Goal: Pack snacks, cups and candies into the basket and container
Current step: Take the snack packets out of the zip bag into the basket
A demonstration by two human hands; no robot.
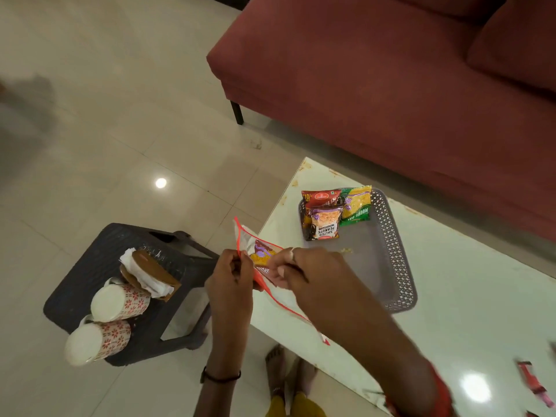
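Head view, largest first: maroon sofa (391, 70) fills the upper right, standing on a beige tiled floor (120, 130). White table (451, 296) runs along the sofa's front edge, scuffed at its corner. Dark plastic stool (144, 266) stands on the floor to the left of the table.

Grey perforated basket (400, 266) sits on the table, its near half bare. Three snack packets lie at its far end: salted peanuts packet (326, 224) on top of a red packet (319, 198), green moong dal packet (358, 206) just beside them.

On the stool: two patterned cups (120, 302) lying on their sides, next to a brown container with white tissue (150, 275).

Both hands are above the table's left edge. Left hand (230, 281) pinches the red-trimmed edge of a clear zip pouch (261, 266). Right hand (304, 266) has fingers closed on the pouch's other side, ring visible. A snack packet shows inside the pouch.

Red candies (532, 383) lie on the table at far right, blurred.
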